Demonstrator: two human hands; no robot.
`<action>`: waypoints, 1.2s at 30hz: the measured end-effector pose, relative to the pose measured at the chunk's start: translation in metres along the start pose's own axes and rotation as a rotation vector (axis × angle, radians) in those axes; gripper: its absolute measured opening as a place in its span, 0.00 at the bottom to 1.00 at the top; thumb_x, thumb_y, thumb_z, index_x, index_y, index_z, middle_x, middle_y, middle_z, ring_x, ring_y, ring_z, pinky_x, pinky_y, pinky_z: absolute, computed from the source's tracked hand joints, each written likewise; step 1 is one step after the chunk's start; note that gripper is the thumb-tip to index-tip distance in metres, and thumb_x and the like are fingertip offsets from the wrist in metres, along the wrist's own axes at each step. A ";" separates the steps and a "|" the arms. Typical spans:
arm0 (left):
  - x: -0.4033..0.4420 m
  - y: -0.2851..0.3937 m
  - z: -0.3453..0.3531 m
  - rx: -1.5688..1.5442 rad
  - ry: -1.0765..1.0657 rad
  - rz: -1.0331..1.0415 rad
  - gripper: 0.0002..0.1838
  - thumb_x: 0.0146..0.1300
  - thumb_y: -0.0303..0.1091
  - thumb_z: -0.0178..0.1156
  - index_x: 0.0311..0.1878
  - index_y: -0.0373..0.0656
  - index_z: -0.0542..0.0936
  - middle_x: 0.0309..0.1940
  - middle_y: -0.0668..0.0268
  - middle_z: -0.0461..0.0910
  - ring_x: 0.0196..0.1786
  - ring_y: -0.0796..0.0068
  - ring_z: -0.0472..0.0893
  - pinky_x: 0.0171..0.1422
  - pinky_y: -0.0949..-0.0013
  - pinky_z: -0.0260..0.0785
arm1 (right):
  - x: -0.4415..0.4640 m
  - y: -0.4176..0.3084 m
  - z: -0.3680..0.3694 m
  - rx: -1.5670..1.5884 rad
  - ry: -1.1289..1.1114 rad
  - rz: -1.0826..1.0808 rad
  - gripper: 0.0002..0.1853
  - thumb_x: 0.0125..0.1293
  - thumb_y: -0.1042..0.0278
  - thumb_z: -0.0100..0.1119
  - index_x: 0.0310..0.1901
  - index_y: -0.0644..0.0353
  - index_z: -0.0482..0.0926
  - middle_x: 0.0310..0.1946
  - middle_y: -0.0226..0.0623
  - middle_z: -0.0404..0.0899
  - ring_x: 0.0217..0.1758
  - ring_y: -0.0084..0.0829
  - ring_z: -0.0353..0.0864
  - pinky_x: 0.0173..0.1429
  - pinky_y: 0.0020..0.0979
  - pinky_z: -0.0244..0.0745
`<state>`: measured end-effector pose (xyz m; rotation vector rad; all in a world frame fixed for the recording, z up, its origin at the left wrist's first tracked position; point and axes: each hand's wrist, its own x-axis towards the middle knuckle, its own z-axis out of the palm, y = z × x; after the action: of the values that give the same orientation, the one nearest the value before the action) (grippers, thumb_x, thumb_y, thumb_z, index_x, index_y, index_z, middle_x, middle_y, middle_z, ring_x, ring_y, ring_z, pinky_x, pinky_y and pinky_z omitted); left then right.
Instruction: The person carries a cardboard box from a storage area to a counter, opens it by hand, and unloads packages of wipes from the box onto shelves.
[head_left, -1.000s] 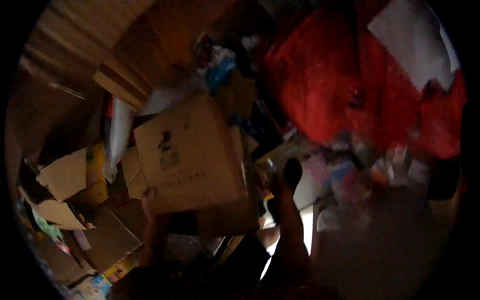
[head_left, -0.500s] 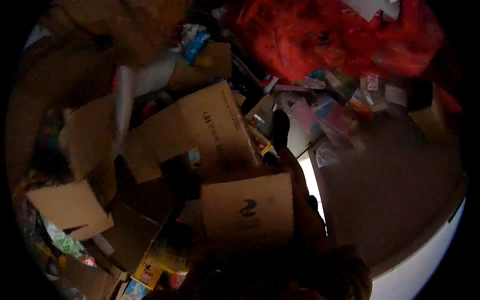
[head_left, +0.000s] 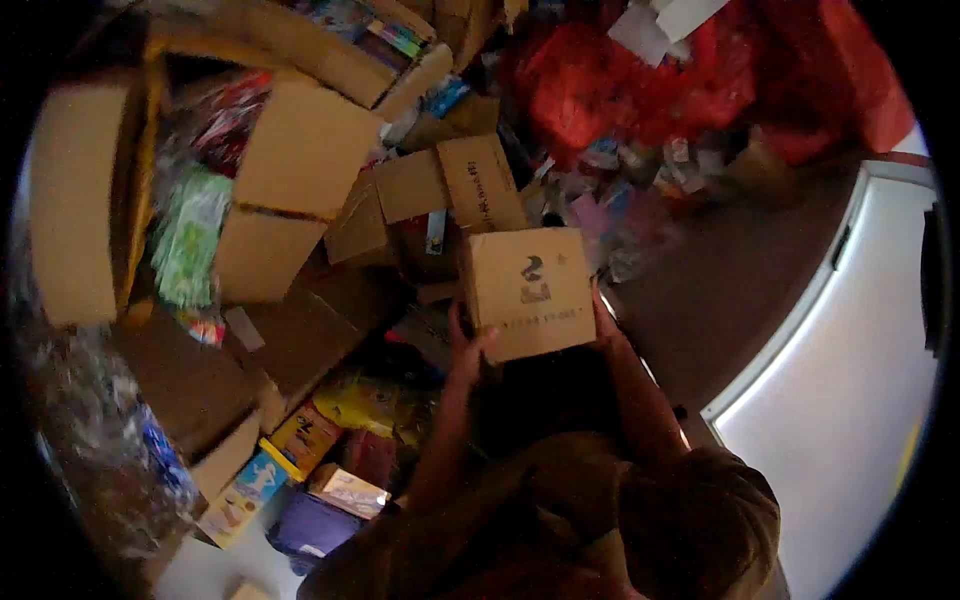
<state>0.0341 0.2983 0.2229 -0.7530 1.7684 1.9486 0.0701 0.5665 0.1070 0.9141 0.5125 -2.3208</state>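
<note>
A small brown cardboard box (head_left: 535, 290) with a black printed logo and a line of lettering is held between my two hands, in front of my body. My left hand (head_left: 470, 335) grips its left side, with the thumb on the near lower left edge. On the opposite side, my right hand (head_left: 603, 318) presses against the lower right edge, its fingers partly hidden behind the box. Just beyond it sits an open cardboard carton (head_left: 480, 180) with printed lettering and its flaps up.
A large open carton (head_left: 75, 200) at the left holds green packets (head_left: 190, 240). Colourful boxes (head_left: 250, 490) and a purple package (head_left: 315, 525) lie at lower left. Red plastic bags (head_left: 640, 90) are heaped at the back. A white panel (head_left: 820, 370) stands at right.
The view has brightened and shifted. The small box appears higher and further right, with its printed lettering now visible. My left hand now shows on its side.
</note>
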 end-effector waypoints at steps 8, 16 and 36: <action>0.019 0.005 -0.057 0.028 -0.405 -0.046 0.58 0.55 0.48 0.71 0.85 0.51 0.48 0.78 0.57 0.58 0.79 0.55 0.60 0.78 0.49 0.57 | -0.107 -0.029 0.088 -0.401 -0.137 -0.057 0.55 0.67 0.28 0.58 0.82 0.58 0.48 0.80 0.44 0.57 0.80 0.47 0.59 0.76 0.52 0.63; -0.022 0.093 -0.043 0.065 -0.626 -0.106 0.44 0.67 0.51 0.66 0.82 0.50 0.59 0.73 0.59 0.68 0.71 0.61 0.73 0.71 0.53 0.69 | -0.191 -0.016 0.135 -0.549 -0.146 -0.370 0.53 0.66 0.49 0.66 0.82 0.59 0.43 0.77 0.47 0.58 0.78 0.45 0.60 0.79 0.46 0.59; -0.166 -0.053 0.126 -0.690 -0.381 -0.088 0.42 0.71 0.60 0.59 0.81 0.47 0.61 0.74 0.59 0.68 0.71 0.59 0.73 0.71 0.53 0.69 | -0.357 -0.009 0.169 -2.291 0.056 -0.759 0.71 0.38 0.50 0.83 0.81 0.54 0.46 0.71 0.67 0.58 0.73 0.65 0.61 0.75 0.57 0.59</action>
<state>0.1803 0.4401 0.2939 -0.5847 0.8218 2.4540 0.1936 0.6174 0.4785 -0.5050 2.7270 -0.6265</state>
